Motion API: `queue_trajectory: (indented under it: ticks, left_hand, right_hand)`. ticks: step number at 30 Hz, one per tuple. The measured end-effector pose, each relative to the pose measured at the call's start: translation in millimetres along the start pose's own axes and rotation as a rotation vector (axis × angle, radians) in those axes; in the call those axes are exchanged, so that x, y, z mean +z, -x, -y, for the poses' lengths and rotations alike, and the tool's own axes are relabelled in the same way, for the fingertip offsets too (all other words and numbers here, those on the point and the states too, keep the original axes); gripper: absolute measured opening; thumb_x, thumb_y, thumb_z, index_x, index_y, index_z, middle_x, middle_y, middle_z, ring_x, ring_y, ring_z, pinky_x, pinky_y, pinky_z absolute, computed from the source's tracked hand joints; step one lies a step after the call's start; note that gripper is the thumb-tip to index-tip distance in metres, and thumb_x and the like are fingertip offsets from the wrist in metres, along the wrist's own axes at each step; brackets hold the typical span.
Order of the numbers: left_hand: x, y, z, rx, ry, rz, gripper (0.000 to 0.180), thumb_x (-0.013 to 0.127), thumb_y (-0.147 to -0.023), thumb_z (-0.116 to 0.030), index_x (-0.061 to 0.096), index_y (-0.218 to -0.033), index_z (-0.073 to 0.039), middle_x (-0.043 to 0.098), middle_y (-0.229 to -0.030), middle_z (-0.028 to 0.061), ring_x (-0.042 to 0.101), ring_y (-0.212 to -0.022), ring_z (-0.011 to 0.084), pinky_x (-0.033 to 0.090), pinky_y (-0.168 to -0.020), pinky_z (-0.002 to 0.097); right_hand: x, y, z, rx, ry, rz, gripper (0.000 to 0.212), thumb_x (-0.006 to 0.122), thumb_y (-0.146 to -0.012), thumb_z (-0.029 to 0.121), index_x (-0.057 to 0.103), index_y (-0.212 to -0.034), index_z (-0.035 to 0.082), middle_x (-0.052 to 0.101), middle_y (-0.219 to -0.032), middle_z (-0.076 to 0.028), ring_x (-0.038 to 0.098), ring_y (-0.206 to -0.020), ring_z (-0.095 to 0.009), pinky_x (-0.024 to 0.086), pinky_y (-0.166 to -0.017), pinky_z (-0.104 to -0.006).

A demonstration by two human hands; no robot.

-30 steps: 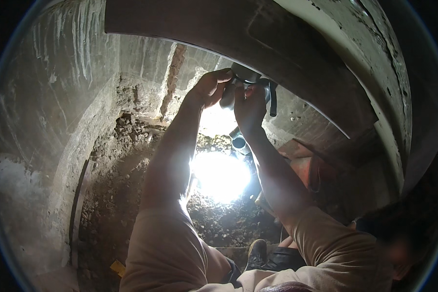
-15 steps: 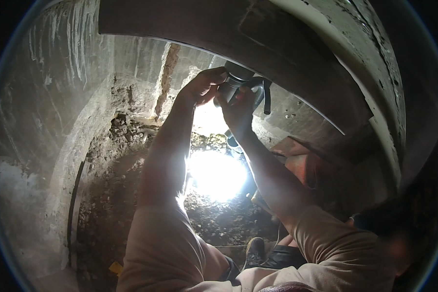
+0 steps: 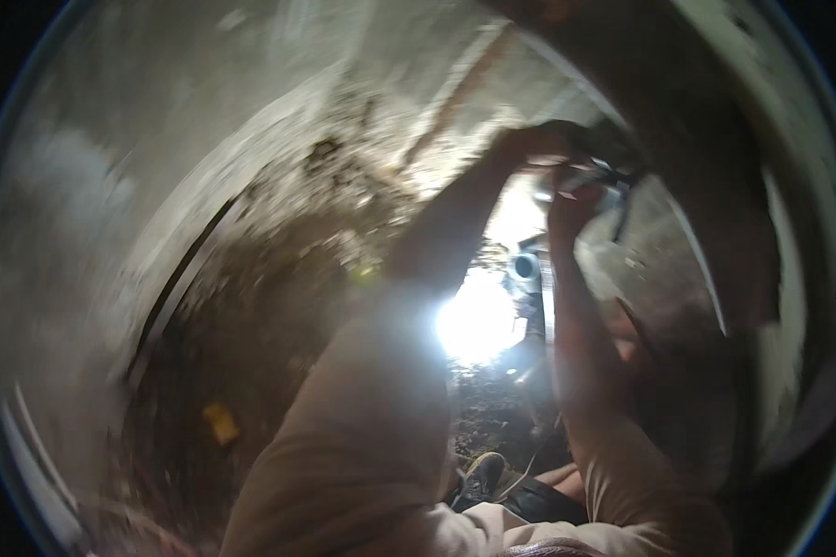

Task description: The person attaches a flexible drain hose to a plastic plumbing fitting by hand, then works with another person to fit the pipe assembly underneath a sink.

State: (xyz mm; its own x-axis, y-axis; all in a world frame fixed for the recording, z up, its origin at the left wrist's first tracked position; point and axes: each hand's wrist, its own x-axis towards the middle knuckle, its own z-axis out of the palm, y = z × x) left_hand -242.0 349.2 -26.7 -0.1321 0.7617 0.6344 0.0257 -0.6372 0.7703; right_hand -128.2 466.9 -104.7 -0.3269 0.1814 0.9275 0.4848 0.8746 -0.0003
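Note:
Both arms reach up and forward to a grey plastic drain pipe (image 3: 606, 173) under a dark overhanging panel (image 3: 715, 158). My left hand (image 3: 541, 144) is closed at the pipe's upper part. Just below it, my right hand (image 3: 571, 206) is closed on the same pipe. Motion blur smears the fingers and the pipe's details. A short dark pipe end (image 3: 620, 223) hangs beside my right hand. Below the hands is another grey pipe (image 3: 525, 267), its round open mouth showing, close to a glaring work light (image 3: 478, 320).
A rough concrete wall (image 3: 84, 186) curves round the left, with rubble and dirt (image 3: 279, 278) at its foot. On the dirt lies a small yellow object (image 3: 220, 423). A reddish object (image 3: 627, 339) is beside my right forearm. My shoe (image 3: 481, 473) shows below.
The view has swung left, so hands, pipe and light sit further right in the picture, now blurred. Both hands remain at the drain pipe. The grey pipe's open mouth below shows more plainly.

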Motion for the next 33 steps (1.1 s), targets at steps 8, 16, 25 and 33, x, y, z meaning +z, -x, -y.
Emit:
queue_trajectory:
  ticks: [8,16,25,33]
  left_hand:
    - [54,0,13,0.058,-1.36,-1.363,0.104,0.084,-0.041,-0.033,0.044,-0.13,0.002,0.043,-0.131,0.0205,0.035,-0.129,0.042,0.026,-0.105,0.0677]
    - [31,24,-10,-0.059,-0.708,-0.817,0.089,0.089,-0.053,-0.02,0.048,-0.128,0.002,0.053,-0.122,0.0185,0.049,-0.12,0.037,0.033,-0.101,0.0643]
    - [52,-58,64,-0.296,-0.348,-0.776,0.095,0.085,-0.065,-0.045,0.04,-0.141,-0.009,0.042,-0.146,0.0139,0.04,-0.132,0.027,0.029,-0.108,0.0592]
    - [-8,-60,59,-0.165,-0.598,-0.422,0.07,0.088,-0.059,-0.041,0.067,-0.116,-0.005,0.062,-0.121,0.0195,0.054,-0.117,0.028,0.044,-0.099,0.0392]
  right_hand:
    - [-12,-5,46,0.066,-0.971,0.184,0.058,0.076,-0.075,0.008,0.045,-0.123,0.002,0.056,-0.11,-0.01,0.058,-0.096,-0.021,0.049,-0.09,-0.0356]
    - [-34,-9,53,0.278,-0.96,0.391,0.021,0.068,-0.083,0.004,0.056,-0.098,-0.005,0.059,-0.096,-0.011,0.058,-0.092,-0.017,0.053,-0.081,-0.033]
    - [-16,-18,-13,0.202,-0.598,0.357,0.047,0.063,-0.089,0.039,0.064,-0.097,-0.008,0.066,-0.101,-0.022,0.064,-0.084,-0.03,0.053,-0.077,-0.0432]
    - [-29,-20,17,0.425,-0.786,0.342,0.038,0.073,-0.083,0.02,0.058,-0.106,-0.007,0.064,-0.102,-0.017,0.062,-0.082,-0.022,0.056,-0.072,-0.0404]
